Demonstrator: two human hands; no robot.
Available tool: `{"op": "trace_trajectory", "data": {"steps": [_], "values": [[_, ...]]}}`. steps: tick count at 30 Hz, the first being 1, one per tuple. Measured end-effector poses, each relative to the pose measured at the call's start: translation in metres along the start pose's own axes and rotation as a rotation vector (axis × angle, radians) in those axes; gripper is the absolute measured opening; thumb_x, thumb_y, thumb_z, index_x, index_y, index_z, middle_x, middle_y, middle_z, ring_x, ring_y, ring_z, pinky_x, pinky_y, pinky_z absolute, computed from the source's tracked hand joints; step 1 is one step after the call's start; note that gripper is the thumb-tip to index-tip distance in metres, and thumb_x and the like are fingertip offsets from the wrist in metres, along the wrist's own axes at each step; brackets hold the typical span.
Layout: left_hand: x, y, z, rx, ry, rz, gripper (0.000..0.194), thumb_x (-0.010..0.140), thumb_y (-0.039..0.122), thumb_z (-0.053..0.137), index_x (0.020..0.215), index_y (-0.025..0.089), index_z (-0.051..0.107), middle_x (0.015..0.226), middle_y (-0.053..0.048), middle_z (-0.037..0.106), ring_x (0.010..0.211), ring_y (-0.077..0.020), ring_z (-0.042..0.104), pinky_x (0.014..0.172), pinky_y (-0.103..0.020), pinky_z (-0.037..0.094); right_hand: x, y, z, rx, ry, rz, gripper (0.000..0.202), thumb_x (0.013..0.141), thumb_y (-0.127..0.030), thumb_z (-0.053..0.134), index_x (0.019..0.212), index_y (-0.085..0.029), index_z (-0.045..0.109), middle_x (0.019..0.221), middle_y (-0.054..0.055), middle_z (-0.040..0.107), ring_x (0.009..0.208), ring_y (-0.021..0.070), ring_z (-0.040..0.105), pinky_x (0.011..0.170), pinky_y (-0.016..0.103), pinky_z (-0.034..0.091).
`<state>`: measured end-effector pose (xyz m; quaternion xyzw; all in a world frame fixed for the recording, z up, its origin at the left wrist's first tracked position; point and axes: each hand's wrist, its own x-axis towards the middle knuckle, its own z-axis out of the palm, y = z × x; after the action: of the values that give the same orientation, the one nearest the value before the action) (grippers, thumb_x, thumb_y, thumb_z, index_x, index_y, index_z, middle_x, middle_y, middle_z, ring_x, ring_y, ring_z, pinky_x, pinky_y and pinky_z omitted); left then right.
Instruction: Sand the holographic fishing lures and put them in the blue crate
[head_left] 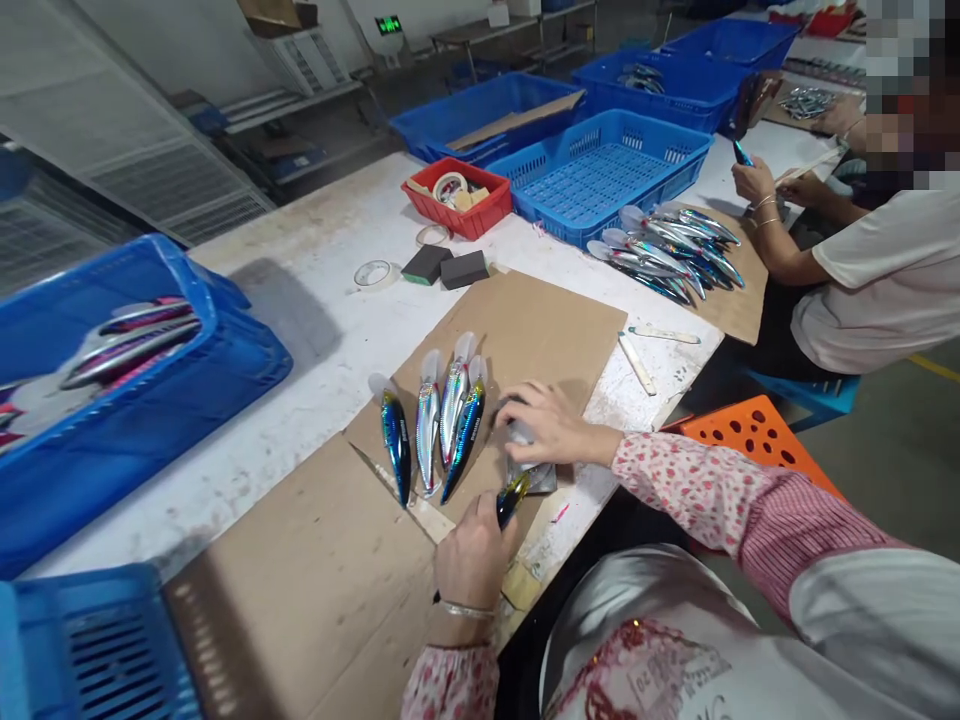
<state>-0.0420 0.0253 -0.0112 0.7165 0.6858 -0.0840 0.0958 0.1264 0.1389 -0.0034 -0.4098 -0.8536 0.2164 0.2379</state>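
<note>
My left hand [474,555] is closed around a dark fishing lure [511,500] with a yellow-green end sticking out past the fingers. Just beyond it, my right hand [551,425] has its fingers curled over something dark. A translucent piece shows under those fingers; whether it belongs to the held lure, I cannot tell. Below the right hand is a grey block [541,478]. Several finished-looking lures with clear lips lie side by side on the cardboard [540,315], among them a blue-black lure [395,440] and a silver lure [427,425].
A blue crate [247,370] of lures stands at left. Dark sanding blocks [463,270], a tape roll [373,274] and a red basket [472,215] lie further back, near a blue tray [600,180]. At right, a co-worker [885,270] sits by a lure pile [667,250].
</note>
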Motion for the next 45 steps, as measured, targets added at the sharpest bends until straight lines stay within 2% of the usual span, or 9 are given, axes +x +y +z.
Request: {"op": "trace_trajectory", "data": {"steps": [6, 13, 18, 23, 27, 33, 38, 42, 45], "values": [[0.001, -0.002, 0.009, 0.044, 0.069, 0.013, 0.032, 0.086, 0.029, 0.052, 0.113, 0.015, 0.062, 0.089, -0.01, 0.073, 0.072, -0.0227, 0.07, 0.057, -0.027, 0.046, 0.004, -0.006, 0.003, -0.046, 0.001, -0.021, 0.029, 0.078, -0.036, 0.067, 0.103, -0.024, 0.061, 0.124, 0.006, 0.051, 0.116, 0.0272, 0.04, 0.092, 0.042, 0.035], [0.002, -0.001, 0.005, 0.028, 0.046, 0.04, 0.027, 0.086, 0.029, 0.051, 0.106, 0.016, 0.064, 0.085, -0.009, 0.072, 0.072, -0.0233, 0.07, 0.057, -0.028, 0.047, 0.003, -0.002, -0.001, -0.052, -0.031, 0.028, 0.027, 0.076, -0.034, 0.068, 0.1, -0.023, 0.061, 0.119, 0.005, 0.053, 0.112, 0.0253, 0.042, 0.089, 0.04, 0.037], [0.002, -0.002, 0.006, 0.034, 0.06, 0.02, 0.035, 0.083, 0.029, 0.055, 0.115, 0.015, 0.061, 0.088, -0.011, 0.072, 0.071, -0.0239, 0.07, 0.055, -0.028, 0.046, 0.007, -0.012, 0.003, -0.054, -0.003, -0.058, 0.025, 0.079, -0.035, 0.065, 0.102, -0.025, 0.06, 0.124, 0.005, 0.052, 0.115, 0.0257, 0.04, 0.089, 0.041, 0.036], [0.002, -0.001, 0.004, 0.025, 0.036, 0.037, 0.028, 0.087, 0.029, 0.049, 0.107, 0.016, 0.063, 0.085, -0.01, 0.072, 0.073, -0.0227, 0.07, 0.059, -0.028, 0.046, 0.005, -0.009, -0.004, -0.054, -0.037, 0.046, 0.025, 0.078, -0.032, 0.065, 0.101, -0.023, 0.06, 0.118, 0.005, 0.054, 0.111, 0.0251, 0.043, 0.087, 0.039, 0.037], [0.002, 0.0, -0.001, 0.051, -0.008, 0.008, 0.03, 0.085, 0.028, 0.052, 0.11, 0.015, 0.06, 0.088, -0.011, 0.072, 0.077, -0.0234, 0.07, 0.06, -0.028, 0.047, 0.008, -0.017, 0.002, -0.095, -0.022, -0.076, 0.025, 0.08, -0.034, 0.063, 0.103, -0.025, 0.059, 0.126, 0.005, 0.05, 0.117, 0.0265, 0.039, 0.09, 0.042, 0.035], [0.002, 0.002, -0.002, 0.035, -0.042, 0.014, 0.028, 0.089, 0.03, 0.047, 0.109, 0.017, 0.06, 0.09, -0.01, 0.072, 0.077, -0.0239, 0.07, 0.062, -0.029, 0.048, 0.005, -0.008, 0.0, -0.092, -0.062, 0.036, 0.026, 0.079, -0.033, 0.065, 0.103, -0.023, 0.06, 0.121, 0.007, 0.052, 0.113, 0.0265, 0.041, 0.09, 0.041, 0.037], [0.002, 0.001, -0.002, 0.037, -0.048, 0.005, 0.028, 0.088, 0.029, 0.05, 0.11, 0.015, 0.061, 0.089, -0.012, 0.071, 0.077, -0.0261, 0.07, 0.062, -0.031, 0.049, 0.01, -0.018, 0.003, -0.107, -0.043, -0.075, 0.025, 0.081, -0.034, 0.062, 0.105, -0.024, 0.06, 0.127, 0.007, 0.05, 0.118, 0.0273, 0.038, 0.092, 0.043, 0.036], [0.001, 0.0, -0.001, 0.018, -0.025, 0.037, 0.028, 0.09, 0.028, 0.045, 0.11, 0.016, 0.06, 0.09, -0.011, 0.072, 0.077, -0.026, 0.071, 0.062, -0.032, 0.049, 0.005, -0.006, -0.003, -0.079, -0.081, 0.013, 0.026, 0.079, -0.032, 0.064, 0.103, -0.023, 0.06, 0.122, 0.007, 0.052, 0.113, 0.0253, 0.042, 0.091, 0.04, 0.038], [0.002, 0.0, 0.0, 0.04, -0.027, 0.045, 0.031, 0.09, 0.028, 0.045, 0.113, 0.014, 0.059, 0.092, -0.012, 0.071, 0.079, -0.0265, 0.071, 0.063, -0.032, 0.05, 0.008, -0.014, 0.001, -0.126, -0.063, -0.016, 0.026, 0.08, -0.033, 0.063, 0.103, -0.023, 0.06, 0.123, 0.007, 0.051, 0.115, 0.0272, 0.039, 0.091, 0.044, 0.037]]}}
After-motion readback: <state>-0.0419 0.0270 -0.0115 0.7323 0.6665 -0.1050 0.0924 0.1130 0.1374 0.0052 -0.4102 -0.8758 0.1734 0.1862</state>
